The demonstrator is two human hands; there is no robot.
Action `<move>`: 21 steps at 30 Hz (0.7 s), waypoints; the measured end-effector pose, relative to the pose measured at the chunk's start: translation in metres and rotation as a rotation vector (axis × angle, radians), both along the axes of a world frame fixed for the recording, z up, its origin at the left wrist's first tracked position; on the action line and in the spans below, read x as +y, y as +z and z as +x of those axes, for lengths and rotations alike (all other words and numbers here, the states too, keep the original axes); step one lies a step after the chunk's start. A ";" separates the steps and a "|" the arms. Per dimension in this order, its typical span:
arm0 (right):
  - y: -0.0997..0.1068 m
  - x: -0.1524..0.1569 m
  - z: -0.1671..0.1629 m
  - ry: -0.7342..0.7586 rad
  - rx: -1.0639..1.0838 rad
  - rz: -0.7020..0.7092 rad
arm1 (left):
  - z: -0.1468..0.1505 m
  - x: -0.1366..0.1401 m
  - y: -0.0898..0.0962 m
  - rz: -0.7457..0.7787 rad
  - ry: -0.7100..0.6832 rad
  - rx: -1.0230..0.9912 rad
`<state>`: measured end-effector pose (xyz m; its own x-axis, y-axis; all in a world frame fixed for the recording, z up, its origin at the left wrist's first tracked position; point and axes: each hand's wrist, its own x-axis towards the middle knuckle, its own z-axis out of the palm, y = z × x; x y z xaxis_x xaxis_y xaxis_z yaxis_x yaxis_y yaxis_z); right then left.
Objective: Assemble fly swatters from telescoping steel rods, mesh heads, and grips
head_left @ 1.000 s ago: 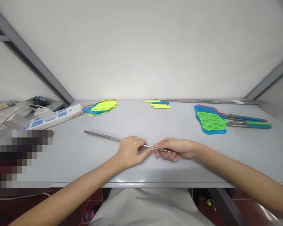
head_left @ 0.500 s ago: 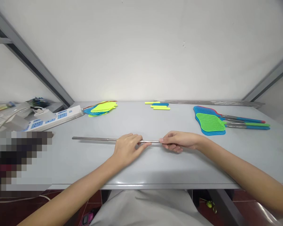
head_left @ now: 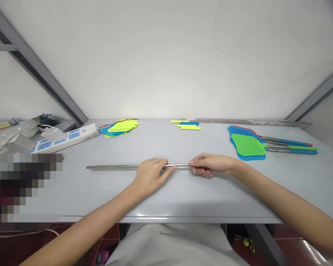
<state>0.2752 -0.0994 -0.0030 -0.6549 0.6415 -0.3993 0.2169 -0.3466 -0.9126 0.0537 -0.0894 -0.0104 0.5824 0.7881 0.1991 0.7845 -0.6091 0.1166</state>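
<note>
A thin silver telescopic rod lies crosswise over the grey table, stepping down to a thinner section at its right. My left hand is closed around its middle, palm down, with the thumb along the near side. The tip of the thin right end is pinched between thumb and fingers of my right hand. Between the two hands a short stretch of bare rod shows. What lies under my left palm is hidden.
Fly swatters with a green head on top lie at the right. Behind are yellow and blue handle sleeves and a bundle of metal rods. Loose swatter heads and a power strip sit at the left. The table's front edge is close.
The rod's left end has dipped slightly and its right end has risen a little. Both hands keep their hold in nearly the same place.
</note>
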 end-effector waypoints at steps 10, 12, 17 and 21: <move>-0.008 -0.001 -0.001 0.038 -0.073 0.056 | 0.001 -0.001 -0.003 -0.091 -0.091 0.035; -0.008 -0.002 -0.002 0.046 -0.095 0.065 | 0.001 -0.001 -0.002 -0.114 -0.089 0.033; -0.010 -0.002 -0.003 0.036 -0.125 0.078 | 0.002 0.000 -0.001 -0.128 -0.067 0.030; -0.012 -0.002 -0.005 0.020 -0.119 0.059 | 0.002 0.000 -0.001 -0.123 -0.056 0.036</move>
<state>0.2704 -0.1013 -0.0148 -0.6180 0.6536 -0.4369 0.3313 -0.2875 -0.8987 0.0556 -0.0896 -0.0117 0.6313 0.7713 0.0811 0.7545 -0.6350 0.1660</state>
